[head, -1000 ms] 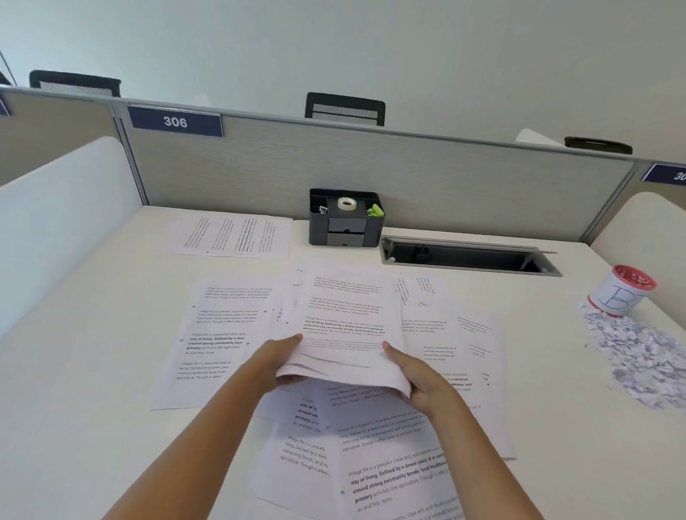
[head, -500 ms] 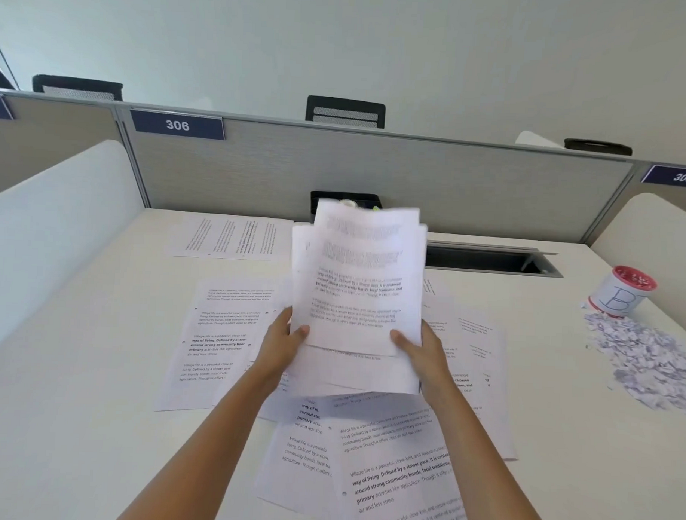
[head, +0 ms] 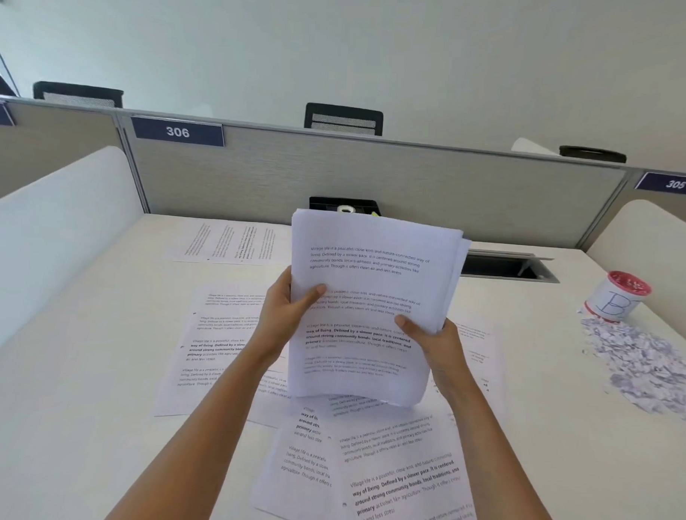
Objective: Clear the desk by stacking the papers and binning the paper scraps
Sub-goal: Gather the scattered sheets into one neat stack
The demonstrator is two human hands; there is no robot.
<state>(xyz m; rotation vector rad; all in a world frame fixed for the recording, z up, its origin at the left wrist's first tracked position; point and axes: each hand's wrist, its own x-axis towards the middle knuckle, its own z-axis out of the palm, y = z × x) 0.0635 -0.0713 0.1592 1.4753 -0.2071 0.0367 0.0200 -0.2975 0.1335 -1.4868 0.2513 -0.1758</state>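
Above the worktop (head: 75, 425), the gathered papers (head: 372, 276) stand upright, long axis vertical. Left hand (head: 281, 320) and right hand (head: 441, 350) flank them, fingers (head: 314, 291) pinching the side edges. Loose sheets (head: 222, 345) lie directly beneath, and paper scraps (head: 641, 363) lie well apart on the right hand's side.

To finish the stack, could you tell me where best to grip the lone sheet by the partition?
Probably pinch the lone sheet at its near long edge, coming from the front: it lies flat, with that edge bare and nearest.
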